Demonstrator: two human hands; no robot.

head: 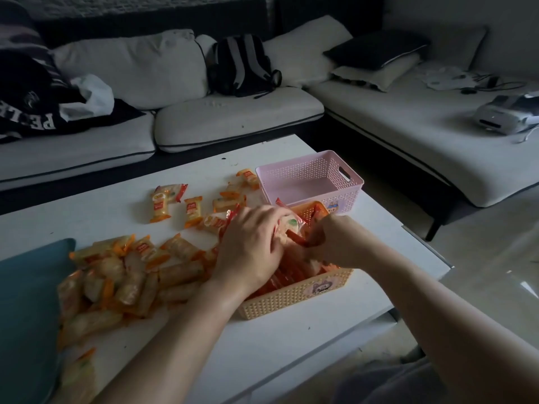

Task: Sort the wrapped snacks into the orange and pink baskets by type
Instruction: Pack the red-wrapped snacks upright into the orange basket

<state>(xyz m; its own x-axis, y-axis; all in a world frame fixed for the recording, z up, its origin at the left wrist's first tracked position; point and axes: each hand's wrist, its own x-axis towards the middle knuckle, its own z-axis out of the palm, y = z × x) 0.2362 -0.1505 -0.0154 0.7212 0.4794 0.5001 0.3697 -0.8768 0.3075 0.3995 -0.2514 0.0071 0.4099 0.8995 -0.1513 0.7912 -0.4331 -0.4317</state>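
nearest, the orange basket [294,297] sits on the white tabletop [262,345] with red-wrapped packs in it. both hands work just above it. the left hand [248,243] curls round a pale pack [287,225]. the right hand [335,243] pinches a red pack [297,242] right beside it. to do this well, i judge, separate the two types cleanly, let only the red one fall here, and keep the pale one for the pink basket [312,182].

counts: two hands, two baskets. the red packs in the orange basket are too hidden to count. at nine o'clock of it lies a heap of orange-ended packs [116,281], well over a dozen. at eleven o'clock about eight loose packs [175,205] lie scattered. at twelve o'clock, just behind, the pink basket looks empty.
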